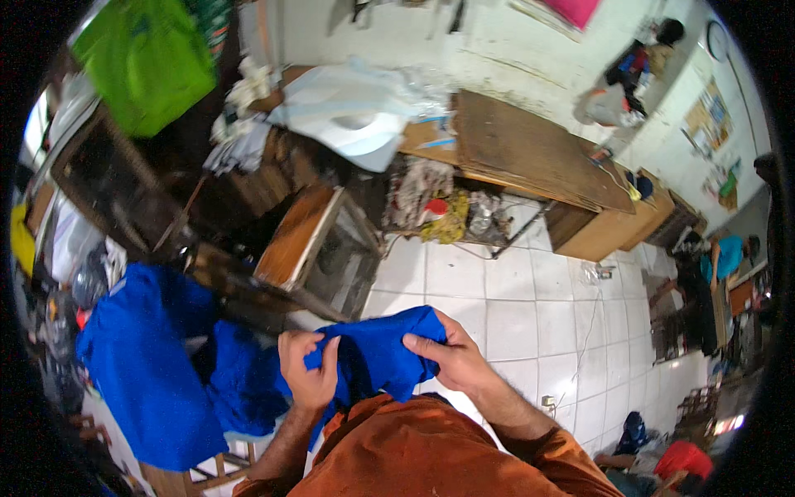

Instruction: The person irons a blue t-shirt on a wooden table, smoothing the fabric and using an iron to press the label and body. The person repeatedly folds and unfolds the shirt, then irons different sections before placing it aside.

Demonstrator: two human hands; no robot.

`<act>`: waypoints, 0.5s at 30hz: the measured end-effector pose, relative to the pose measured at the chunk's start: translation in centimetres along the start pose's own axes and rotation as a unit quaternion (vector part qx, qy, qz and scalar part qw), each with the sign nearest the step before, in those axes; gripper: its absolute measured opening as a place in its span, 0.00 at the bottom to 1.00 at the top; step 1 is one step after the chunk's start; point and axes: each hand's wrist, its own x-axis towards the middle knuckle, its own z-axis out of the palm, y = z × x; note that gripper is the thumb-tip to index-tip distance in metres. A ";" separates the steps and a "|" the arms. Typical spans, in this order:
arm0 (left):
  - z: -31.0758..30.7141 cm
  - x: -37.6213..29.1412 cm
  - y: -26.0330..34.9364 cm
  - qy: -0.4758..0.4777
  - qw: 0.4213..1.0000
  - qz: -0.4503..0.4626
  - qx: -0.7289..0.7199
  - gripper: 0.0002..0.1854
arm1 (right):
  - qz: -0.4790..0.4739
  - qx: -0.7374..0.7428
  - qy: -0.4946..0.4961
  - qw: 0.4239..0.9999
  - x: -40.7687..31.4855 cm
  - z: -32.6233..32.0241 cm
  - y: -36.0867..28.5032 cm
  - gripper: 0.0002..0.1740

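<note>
A piece of blue cloth [379,348] is stretched between my two hands in front of my orange shirt. My right hand [456,354] grips its right end, thumb on top and fingers behind. At the cloth's left end, my left hand [309,366] pinches the edge between bent fingers and thumb. Beside my left forearm, more blue fabric [152,379] hangs in a large heap over a wooden support [205,469]. Whether the held piece joins that heap is hidden behind my left hand and wrist.
A wooden-topped stand [298,242] is just ahead, left of the white tiled floor [509,310]. Beyond are a brown table [528,149], white sheets [354,105] and a green bag [146,68]. A cable [584,348] crosses the floor. People [720,261] are at the right.
</note>
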 end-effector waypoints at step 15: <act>28.6 11.3 12.5 -0.481 0.836 0.053 -0.258 0.20 | -0.315 -0.319 0.183 0.875 1.3 -27.1 -7.4 0.48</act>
